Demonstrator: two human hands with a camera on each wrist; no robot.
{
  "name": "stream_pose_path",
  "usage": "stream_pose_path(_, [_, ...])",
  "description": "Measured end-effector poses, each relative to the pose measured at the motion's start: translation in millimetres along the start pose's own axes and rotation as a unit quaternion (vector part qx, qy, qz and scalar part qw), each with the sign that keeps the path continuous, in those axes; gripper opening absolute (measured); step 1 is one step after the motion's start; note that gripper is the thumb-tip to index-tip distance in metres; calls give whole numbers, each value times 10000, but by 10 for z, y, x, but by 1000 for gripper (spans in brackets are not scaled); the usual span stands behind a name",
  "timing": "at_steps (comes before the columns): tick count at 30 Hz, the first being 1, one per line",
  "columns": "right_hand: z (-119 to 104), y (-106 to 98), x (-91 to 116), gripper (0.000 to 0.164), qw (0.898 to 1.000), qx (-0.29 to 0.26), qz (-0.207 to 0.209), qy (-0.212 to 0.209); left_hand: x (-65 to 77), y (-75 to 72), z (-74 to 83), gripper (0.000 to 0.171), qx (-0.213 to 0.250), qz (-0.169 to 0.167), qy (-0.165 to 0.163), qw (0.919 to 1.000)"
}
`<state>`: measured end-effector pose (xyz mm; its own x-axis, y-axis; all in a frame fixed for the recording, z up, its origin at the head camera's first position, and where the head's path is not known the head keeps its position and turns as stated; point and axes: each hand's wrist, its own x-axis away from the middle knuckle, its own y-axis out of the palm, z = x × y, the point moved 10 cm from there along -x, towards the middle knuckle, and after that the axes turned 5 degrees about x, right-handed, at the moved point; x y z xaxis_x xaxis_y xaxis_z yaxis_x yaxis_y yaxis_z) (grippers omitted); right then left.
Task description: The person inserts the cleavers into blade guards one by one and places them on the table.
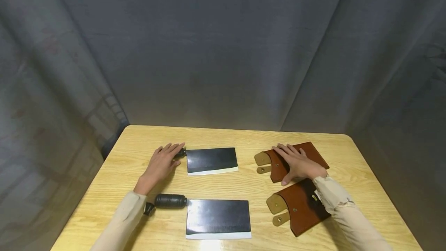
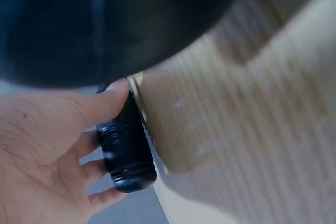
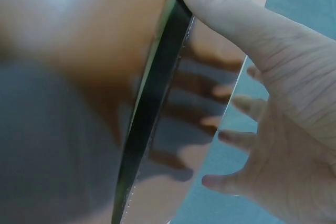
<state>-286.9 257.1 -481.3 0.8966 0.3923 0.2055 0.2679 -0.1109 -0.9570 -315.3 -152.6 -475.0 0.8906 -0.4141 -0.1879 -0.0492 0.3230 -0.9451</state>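
My left hand (image 1: pixel 161 165) lies over the black handle of the far cleaver (image 1: pixel 211 159), whose dark blade points right with a pale edge toward me. In the left wrist view, the thumb and fairly straight fingers stand on either side of that ridged handle (image 2: pixel 126 153); how firmly they touch it is unclear. Over the far brown leather cleaver sheath (image 1: pixel 315 154) spreads my right hand (image 1: pixel 299 164), its fingers apart and the thumb by the sheath's near edge. The right wrist view shows these fingers (image 3: pixel 239 140) extended, not curled round the leather.
A second cleaver (image 1: pixel 217 216) with a black handle lies nearer me, below the left hand. Under the right forearm is another brown sheath (image 1: pixel 303 210) with tan snap straps. Everything lies on a light wooden table (image 1: pixel 258 196), with grey curtains (image 1: pixel 216 49) behind and beside it.
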Motion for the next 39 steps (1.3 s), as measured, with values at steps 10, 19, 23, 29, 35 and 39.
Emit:
stream_pose_path(10, [38,12,2,129,9990,-330,-257,144,-45,-35,63,60,-187,-117,80,9997])
stream_pose_path(19, [55,30,-4,128,9994,-90,-246,211,-73,-122,122,59,-290,-21,341,9990])
stream_pose_path(23, [48,57,3,129,9992,-95,-321,220,-75,-146,79,54,-62,93,310,9995])
stream_pose_path(29, [82,37,6,130,9993,3,-284,224,-122,-130,34,44,1,139,242,9996])
stream_pose_path(35, [108,4,-34,131,9996,-99,-236,150,-210,-138,-6,35,-55,170,90,9998])
stream_pose_path(39, [100,-15,-61,131,9999,-62,-122,16,-224,-134,-29,31,-111,135,24,9998])
